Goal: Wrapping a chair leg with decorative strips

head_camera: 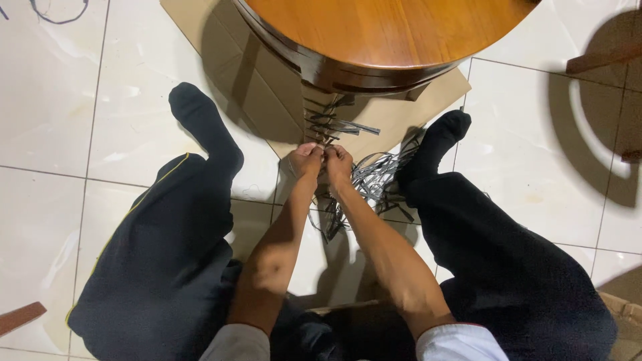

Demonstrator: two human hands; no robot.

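Observation:
I sit on a tiled floor with my legs spread, in black trousers and black socks. My left hand and my right hand are pressed close together, fingers pinched on thin dark grey strips that cross a flat woven piece on a sheet of brown cardboard. A loose pile of the same strips lies just right of my hands, beside my right foot. What exactly sits between my fingertips is hidden by the knuckles.
A round wooden table overhangs the cardboard right in front of my hands. My left foot rests on the white tiles. A wooden chair part and its shadow lie at the right; another wooden piece at lower left.

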